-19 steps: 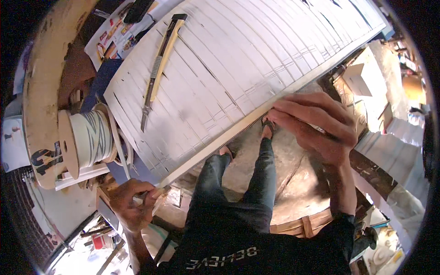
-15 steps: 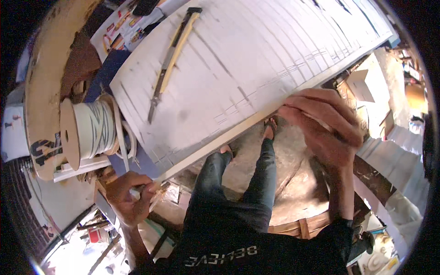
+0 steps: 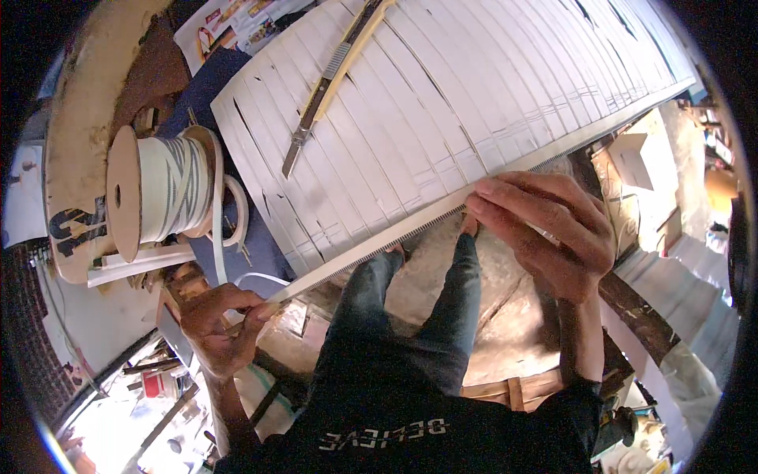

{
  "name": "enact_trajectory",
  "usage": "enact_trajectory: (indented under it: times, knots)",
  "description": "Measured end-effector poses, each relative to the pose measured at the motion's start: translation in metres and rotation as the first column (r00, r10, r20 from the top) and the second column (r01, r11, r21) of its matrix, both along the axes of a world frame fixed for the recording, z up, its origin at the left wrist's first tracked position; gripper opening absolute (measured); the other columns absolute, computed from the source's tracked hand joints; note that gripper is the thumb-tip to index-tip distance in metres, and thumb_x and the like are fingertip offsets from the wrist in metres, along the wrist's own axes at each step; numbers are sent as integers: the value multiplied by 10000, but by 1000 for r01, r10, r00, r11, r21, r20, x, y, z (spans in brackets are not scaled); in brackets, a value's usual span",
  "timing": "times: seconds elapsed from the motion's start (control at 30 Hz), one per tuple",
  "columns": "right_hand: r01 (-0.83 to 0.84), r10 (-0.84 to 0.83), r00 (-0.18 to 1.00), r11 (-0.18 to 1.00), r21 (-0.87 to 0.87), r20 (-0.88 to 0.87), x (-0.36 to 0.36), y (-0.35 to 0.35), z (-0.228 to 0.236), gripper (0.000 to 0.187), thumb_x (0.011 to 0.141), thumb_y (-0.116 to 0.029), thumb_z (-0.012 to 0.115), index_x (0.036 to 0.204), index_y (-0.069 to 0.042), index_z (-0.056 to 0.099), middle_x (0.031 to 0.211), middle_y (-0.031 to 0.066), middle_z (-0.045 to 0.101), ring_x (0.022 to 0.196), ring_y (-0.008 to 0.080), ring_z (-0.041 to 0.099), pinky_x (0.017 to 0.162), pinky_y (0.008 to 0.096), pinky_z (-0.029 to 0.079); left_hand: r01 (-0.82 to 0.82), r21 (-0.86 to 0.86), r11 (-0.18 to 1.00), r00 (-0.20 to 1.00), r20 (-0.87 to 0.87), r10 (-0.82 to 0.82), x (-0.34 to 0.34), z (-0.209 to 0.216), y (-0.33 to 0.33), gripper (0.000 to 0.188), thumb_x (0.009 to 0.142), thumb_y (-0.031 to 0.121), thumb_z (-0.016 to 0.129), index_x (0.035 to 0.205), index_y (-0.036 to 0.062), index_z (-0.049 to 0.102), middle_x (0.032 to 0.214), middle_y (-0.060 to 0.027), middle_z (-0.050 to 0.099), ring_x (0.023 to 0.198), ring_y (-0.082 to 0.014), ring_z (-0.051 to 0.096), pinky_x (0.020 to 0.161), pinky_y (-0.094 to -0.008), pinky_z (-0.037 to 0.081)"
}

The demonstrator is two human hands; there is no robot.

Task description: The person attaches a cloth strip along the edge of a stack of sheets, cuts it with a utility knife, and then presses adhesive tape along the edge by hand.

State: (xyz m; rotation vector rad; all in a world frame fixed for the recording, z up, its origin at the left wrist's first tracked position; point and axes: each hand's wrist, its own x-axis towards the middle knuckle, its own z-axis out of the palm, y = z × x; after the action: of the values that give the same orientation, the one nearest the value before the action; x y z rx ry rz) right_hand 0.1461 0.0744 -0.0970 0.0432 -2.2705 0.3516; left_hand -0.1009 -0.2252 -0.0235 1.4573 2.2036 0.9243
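A large white sheet [image 3: 395, 130] with many slits or dark lines across it lies before me. Along its near edge runs a cream tape [image 3: 375, 244] with fine dark teeth on one side, like zipper tape. My left hand [image 3: 219, 325] pinches the tape's left end between thumb and fingertips, just past the sheet's corner. Farther right, my right hand [image 3: 546, 231] grips the tape at the sheet's edge with thumb and fingers, the other fingers curled above. A yellow and black utility knife [image 3: 332, 75], blade out, rests on the sheet, apart from both hands.
Left of the sheet stands a cardboard spool [image 3: 172, 188] wound with white, grey-lined tape, whose loose length hangs toward my left hand. Dark blue material [image 3: 205, 96] lies under the sheet. A worn wooden board [image 3: 83, 166] is at far left. Below are my legs and a dusty floor [image 3: 505, 340].
My view has shifted, so sheet, knife and spool appear higher and slightly right. Both hands keep their hold on the tape. A thin white loop now shows beside my left hand.
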Motion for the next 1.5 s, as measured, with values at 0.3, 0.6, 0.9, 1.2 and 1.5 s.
enact_trajectory:
  times: [0.3, 0.6, 0.9, 1.2, 1.5]
  knots:
    - [23, -17, 996, 998, -65, 91, -6, -15, 16, 278, 649, 14, 857, 917, -39, 803, 991, 74, 759, 904, 231, 731, 692, 323, 623, -91, -90, 992, 996, -2, 91, -2, -4, -18, 113, 787, 82, 814, 786, 10, 727, 675, -92, 697, 595, -176, 658, 584, -296, 480]
    - [155, 67, 985, 51, -987, 158, -26, -148, 19, 395, 872, -24, 784, 1239, 60, 663, 863, 165, 753, 692, 200, 735, 571, 276, 591, -37, -77, 996, 993, 109, 45, -16, 15, -59, 210, 685, 176, 886, 692, 102, 690, 653, -31, 681, 651, -189, 656, 899, -455, 468]
    - [-29, -33, 999, -629, -777, -10, -75, -206, 34, 227, 1008, -136, 681, 1056, 82, 723, 788, 121, 722, 549, 128, 651, 469, 264, 524, -71, -240, 968, 961, -276, 2, -37, 31, -63, 577, 727, 520, 852, 1049, 50, 758, 1057, -133, 722, 1006, -331, 641, 987, -503, 439]
    - [-96, 100, 977, -583, -806, -189, -83, -248, 22, 194, 1001, -141, 673, 1064, 28, 744, 798, 47, 731, 636, 82, 647, 557, 256, 537, -53, -183, 982, 999, -1, 54, 22, 41, 44, 338, 845, 254, 800, 1079, 14, 758, 934, -99, 757, 871, -254, 714, 864, -386, 519]
    - [273, 378, 840, 324, -906, 388, -45, -178, 31, 226, 863, -6, 740, 1084, -34, 774, 865, 103, 774, 665, 199, 729, 610, 311, 577, -100, -402, 910, 769, 550, 327, 15, 23, 41, 171, 922, 56, 741, 1048, -58, 732, 785, -110, 745, 676, -104, 679, 599, -241, 520]
